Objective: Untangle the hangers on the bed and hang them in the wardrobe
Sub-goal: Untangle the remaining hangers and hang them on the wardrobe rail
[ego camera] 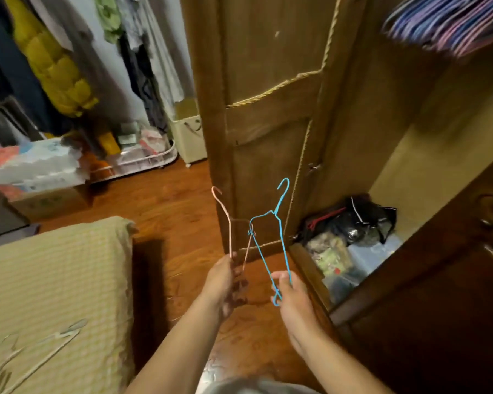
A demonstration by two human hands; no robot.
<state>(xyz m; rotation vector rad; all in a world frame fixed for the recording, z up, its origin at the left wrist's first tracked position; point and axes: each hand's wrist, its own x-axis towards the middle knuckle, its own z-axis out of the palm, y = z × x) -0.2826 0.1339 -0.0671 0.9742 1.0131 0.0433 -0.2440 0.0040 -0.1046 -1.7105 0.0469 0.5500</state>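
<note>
Hangers, two of thin wire, are held up in front of the open wardrobe, one in each hand. The left hand has its grip closed round the lower end of the pink hanger, whose frame rises straight above the fist to a hook pointing up beside the wardrobe door. The right hand pinches the lower end of the blue hanger between thumb and fingers; a small loop of blue wire pokes out below the grip, and the rest of the frame stands above it, hook uppermost and tilted slightly right. The two hangers cross at shoulder height, between and above the hands, where the blue wire appears hooked round the pink one; whether they are truly locked there cannot be told. The hands themselves are apart, side by side over the wooden floor.

More pale hangers lie in a blurred tangle on the bed, at lower left, well away from both hands. Inside the wardrobe, at upper right, a row of pink and blue hung hangers shows along the top, and a dark bag sits on clear boxes on its bottom. Clothes hang along the far wall at left.
</note>
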